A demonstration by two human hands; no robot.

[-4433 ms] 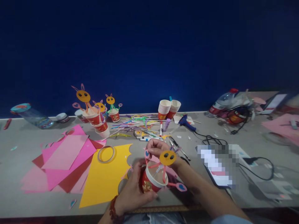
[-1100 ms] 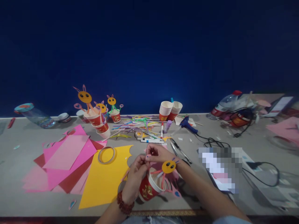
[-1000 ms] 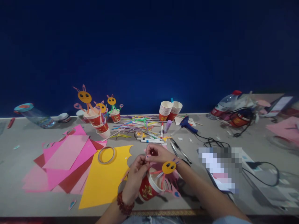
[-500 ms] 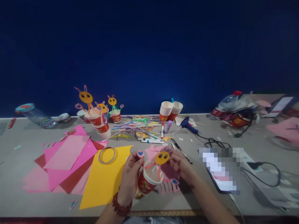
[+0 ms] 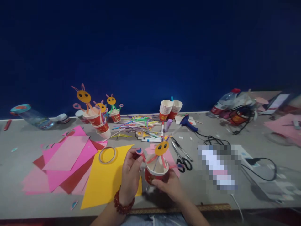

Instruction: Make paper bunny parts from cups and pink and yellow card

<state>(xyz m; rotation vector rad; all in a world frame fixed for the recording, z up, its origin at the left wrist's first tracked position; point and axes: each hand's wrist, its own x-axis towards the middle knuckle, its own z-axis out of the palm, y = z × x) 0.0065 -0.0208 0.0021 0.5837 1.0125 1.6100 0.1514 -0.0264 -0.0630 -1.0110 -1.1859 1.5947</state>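
A red and white paper cup (image 5: pixel 152 177) is in front of me, with a figure standing in it. The figure has a yellow paper face (image 5: pixel 161 148) with dark eyes and pink strip arms. My right hand (image 5: pixel 172 186) grips the cup low down, thumb across its front. At the cup's left side, my left hand (image 5: pixel 131 171) pinches one arm by its pink paper end with a blue heart (image 5: pixel 139 151). The other arm's heart end (image 5: pixel 180 166) sticks out to the right, over the scissors (image 5: pixel 184 164).
Pink sheets (image 5: pixel 67 153) and a yellow sheet (image 5: pixel 103 182) with a tape roll (image 5: pixel 107 155) lie left. Finished cup figures (image 5: pixel 92 117) stand behind them. Pipe cleaners (image 5: pixel 138 121), stacked cups (image 5: pixel 165 110), a blue glue gun (image 5: pixel 188 123) and a phone (image 5: pixel 218 169) are beyond and right.
My right hand has come down from beside the yellow face to the cup. The cup has shifted right and sits more upright. My left hand has left the cup's side, still at the heart end.
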